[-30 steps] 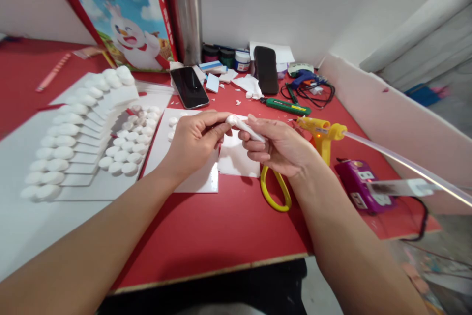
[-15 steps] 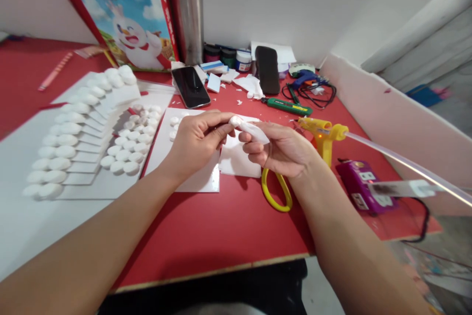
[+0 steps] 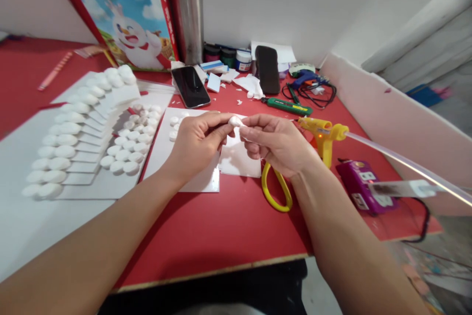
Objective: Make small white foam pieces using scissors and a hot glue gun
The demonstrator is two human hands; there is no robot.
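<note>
Between both hands is a small white rounded roll (image 3: 235, 121), like a strip of soft paper or foam wound up. My left hand (image 3: 201, 140) pinches it from the left with thumb and index finger. From the right, my right hand (image 3: 275, 140) grips its other side between thumb and fingertips, and its remaining fingers are curled. Below the hands lie a white board (image 3: 199, 177) with a few small white discs and a stack of white paper pieces (image 3: 239, 160). Yellow scissor handles (image 3: 278, 197) lie beside my right wrist.
At left, white cards bear pairs of white ovals (image 3: 59, 163), beside rows of small white discs (image 3: 123, 155). A yellow glue gun (image 3: 322, 133) and purple box (image 3: 365, 185) are at right. Behind are a phone (image 3: 191, 87), green cutter (image 3: 287, 106) and steel bottle (image 3: 188, 15).
The loose white strip that lay across my right fingers no longer shows. My right thumb and fingers have moved in and closed beside the roll; the left hand stays in place.
</note>
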